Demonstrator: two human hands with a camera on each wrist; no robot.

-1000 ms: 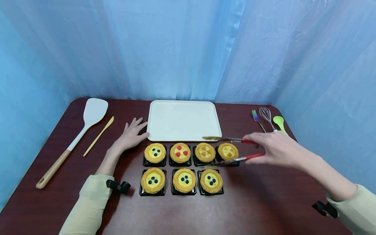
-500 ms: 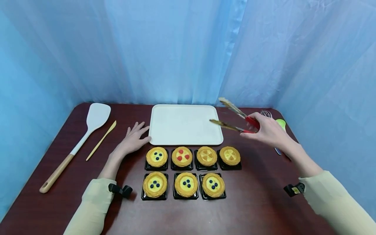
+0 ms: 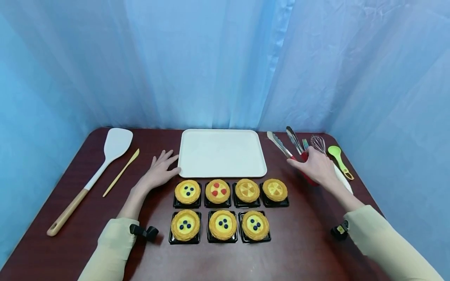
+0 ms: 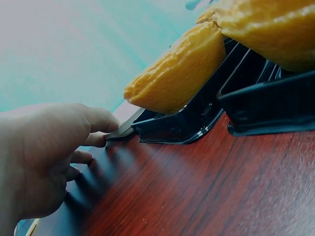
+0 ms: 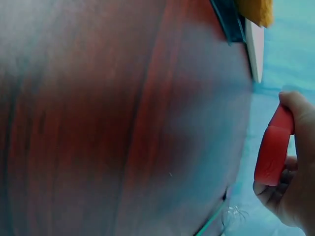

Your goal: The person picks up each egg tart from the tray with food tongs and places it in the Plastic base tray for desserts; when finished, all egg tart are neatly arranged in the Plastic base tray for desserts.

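A: Right hand (image 3: 314, 167) curled round the red handles of the tongs (image 3: 285, 145), just right of the white tray (image 3: 220, 134), metal tips spread apart and pointing toward the table's far edge.

B: And the left hand (image 3: 158, 171)?

A: Flat on the brown table (image 3: 309, 242), fingers straight and spread, fingertips touching the tray's near left corner. Holding nothing.

B: Best way to handle the tongs from there?

A: Probably a grip low on the red handles, tips kept level and clear of the tray's rim, squeezed gently only once either side of something.

B: Anything crowding that side?

A: Fork (image 3: 305, 143), whisk (image 3: 318, 144) and green spoon (image 3: 338, 158) right of the tray, close beyond the right hand. Easy to knock, likely, with a careless swing.

B: Near side of the tray?

A: Seven tarts (image 3: 247, 190) in black cups: four in a row just beside the tray's near edge, three more in a row nearer the person.

B: Left of the tray?

A: White spatula (image 3: 105, 158) with wooden handle, and a thin wooden knife (image 3: 121, 168), well apart from the left hand.
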